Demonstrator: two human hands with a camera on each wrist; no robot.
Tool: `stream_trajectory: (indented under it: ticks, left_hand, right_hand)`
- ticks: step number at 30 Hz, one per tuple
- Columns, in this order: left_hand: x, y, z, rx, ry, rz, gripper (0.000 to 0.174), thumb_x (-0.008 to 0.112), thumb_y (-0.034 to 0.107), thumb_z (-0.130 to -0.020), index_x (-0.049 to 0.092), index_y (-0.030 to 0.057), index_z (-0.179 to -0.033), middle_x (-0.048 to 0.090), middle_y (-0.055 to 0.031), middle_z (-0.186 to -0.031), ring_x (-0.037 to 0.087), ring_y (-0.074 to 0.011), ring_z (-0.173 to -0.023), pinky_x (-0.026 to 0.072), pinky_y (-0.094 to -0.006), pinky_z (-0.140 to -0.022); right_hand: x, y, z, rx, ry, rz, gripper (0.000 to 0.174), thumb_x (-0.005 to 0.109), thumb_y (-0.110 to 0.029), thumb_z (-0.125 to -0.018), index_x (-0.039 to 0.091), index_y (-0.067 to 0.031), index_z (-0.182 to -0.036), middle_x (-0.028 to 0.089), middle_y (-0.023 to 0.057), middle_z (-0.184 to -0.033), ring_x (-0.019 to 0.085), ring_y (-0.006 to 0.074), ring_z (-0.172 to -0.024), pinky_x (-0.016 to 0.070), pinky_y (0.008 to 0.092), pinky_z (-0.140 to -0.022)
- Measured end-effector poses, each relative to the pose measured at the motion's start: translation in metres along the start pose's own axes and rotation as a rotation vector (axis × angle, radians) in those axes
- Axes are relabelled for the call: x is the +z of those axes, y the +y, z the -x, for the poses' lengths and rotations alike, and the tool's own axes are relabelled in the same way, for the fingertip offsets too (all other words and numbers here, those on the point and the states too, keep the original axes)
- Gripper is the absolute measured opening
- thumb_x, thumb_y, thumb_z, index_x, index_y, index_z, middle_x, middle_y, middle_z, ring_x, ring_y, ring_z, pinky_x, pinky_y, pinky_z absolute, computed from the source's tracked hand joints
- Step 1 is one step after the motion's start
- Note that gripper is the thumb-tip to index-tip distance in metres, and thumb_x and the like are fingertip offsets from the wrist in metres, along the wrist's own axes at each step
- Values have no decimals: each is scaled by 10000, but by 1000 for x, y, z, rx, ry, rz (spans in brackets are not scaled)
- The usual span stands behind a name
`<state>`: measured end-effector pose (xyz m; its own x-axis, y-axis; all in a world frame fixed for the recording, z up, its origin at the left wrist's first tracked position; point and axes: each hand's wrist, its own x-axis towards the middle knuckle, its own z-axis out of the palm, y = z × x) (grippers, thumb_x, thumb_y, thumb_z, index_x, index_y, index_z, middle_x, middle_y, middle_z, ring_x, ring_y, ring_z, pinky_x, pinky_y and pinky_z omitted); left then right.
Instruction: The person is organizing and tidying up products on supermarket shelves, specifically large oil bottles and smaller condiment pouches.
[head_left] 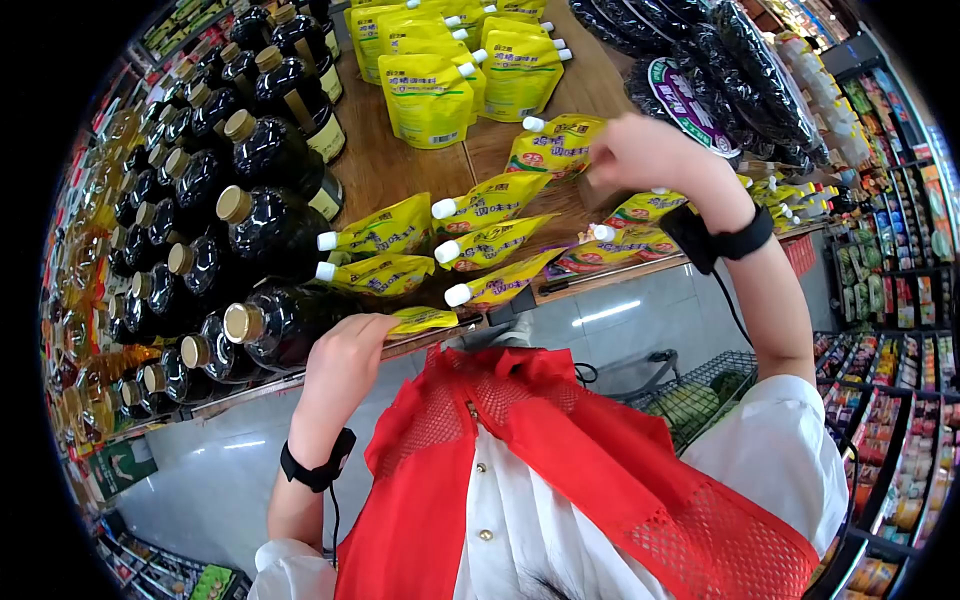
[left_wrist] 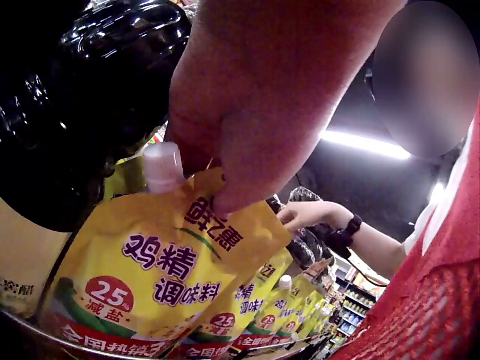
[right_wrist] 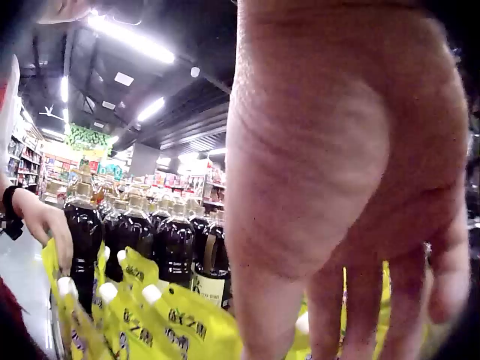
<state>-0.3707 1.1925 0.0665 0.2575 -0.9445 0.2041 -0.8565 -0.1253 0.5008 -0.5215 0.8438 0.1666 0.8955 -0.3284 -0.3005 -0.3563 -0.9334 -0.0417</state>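
My left hand [head_left: 345, 358] pinches the top corner of a yellow spouted seasoning pouch [left_wrist: 150, 262] at the shelf's front edge. That pouch stands upright with its white cap showing, and the thumb lies over its front. My right hand [head_left: 652, 155] is farther back, beside another yellow pouch [head_left: 555, 145] and overlapping its right edge. Its fingers [right_wrist: 364, 307] point down and apart, with yellow pouches behind them; their tips are out of sight in the right wrist view. Between the hands, several like pouches [head_left: 490, 200] stand in short rows.
Dark bottles with gold caps [head_left: 290, 225] crowd the left side. More yellow pouches [head_left: 425, 100] stand at the back of the wooden shelf [head_left: 385, 170]. Dark wrapped packs [head_left: 690, 100] lie at the back right. A wire shopping cart [head_left: 690, 400] is below the shelf edge, by the person's body.
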Motion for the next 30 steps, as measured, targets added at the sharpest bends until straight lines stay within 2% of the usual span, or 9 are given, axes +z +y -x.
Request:
stream_trajectory:
  ticks: [1, 5, 9, 15, 17, 20, 21, 23, 30]
  left_hand:
    - [0, 1, -1, -30, -17, 16, 173, 553, -27, -764, 622, 9, -918, 638, -154, -895, 611, -329, -857, 497, -389, -756]
    - [0, 1, -4, -23, -22, 22, 183, 552, -32, -755, 619, 5, -921, 637, -155, -901, 607, -332, -859, 493, -391, -764]
    - [-1, 0, -6, -30, -49, 28, 193, 548, -37, -748, 618, 5, -923, 635, -159, -915, 603, -335, -870, 488, -394, -772]
    - [-3, 2, -9, -63, -91, 28, 212, 542, -42, -750, 616, 2, -943, 633, -165, -939, 601, -339, -876, 481, -390, -775]
    - [-2, 1, -9, -67, -88, 17, 214, 536, -44, -759, 615, 1, -952, 633, -166, -944, 600, -341, -877, 480, -388, -776]
    - [-3, 5, -10, -45, -73, -3, 209, 526, -47, -755, 608, 11, -939, 629, -155, -911, 594, -333, -854, 483, -390, -739]
    - [-2, 6, -9, -42, -73, 0, 209, 526, -47, -755, 608, 11, -939, 629, -155, -911, 594, -333, -854, 483, -390, -739]
    - [-2, 5, -9, -62, -79, -5, 208, 528, -48, -753, 607, 9, -937, 629, -155, -912, 593, -335, -858, 483, -387, -744]
    - [-1, 8, -9, -99, -88, 0, 219, 531, -38, -776, 606, 3, -977, 630, -169, -940, 595, -345, -882, 474, -385, -775]
  right_hand:
    - [1, 1, 12, 48, -192, 58, 289, 699, -235, -682, 682, -56, -908, 662, 130, -786, 638, 304, -757, 507, 367, -674]
    - [41, 14, 42, 138, -403, 187, 357, 714, -208, -659, 671, -98, -995, 663, 117, -894, 622, 300, -885, 492, 402, -766]
    - [91, 35, 51, -7, 61, 330, 100, 587, -139, -714, 665, -79, -733, 634, 139, -741, 633, 312, -744, 500, 412, -617]
    - [94, 17, 56, -63, 110, 224, 100, 597, -171, -698, 649, -91, -671, 617, 127, -661, 632, 312, -669, 496, 414, -589]
    - [94, 17, 58, -51, 98, 240, 162, 614, -241, -729, 660, -92, -685, 620, 126, -667, 626, 324, -673, 493, 417, -589]
    - [58, 16, 67, 79, 74, -92, 360, 630, -425, -762, 670, -81, -667, 636, 123, -678, 630, 339, -698, 501, 422, -626]
    - [42, 21, 73, 187, 37, -97, 280, 624, -340, -780, 670, -63, -775, 623, 142, -718, 613, 321, -706, 474, 422, -612]
    - [50, 55, 91, 197, 242, 44, 210, 603, -258, -787, 670, -60, -809, 631, 132, -736, 615, 319, -727, 483, 421, -642]
    - [125, 132, 124, 409, 329, 227, 141, 587, -207, -777, 672, -104, -822, 641, 120, -760, 619, 315, -733, 502, 420, -674]
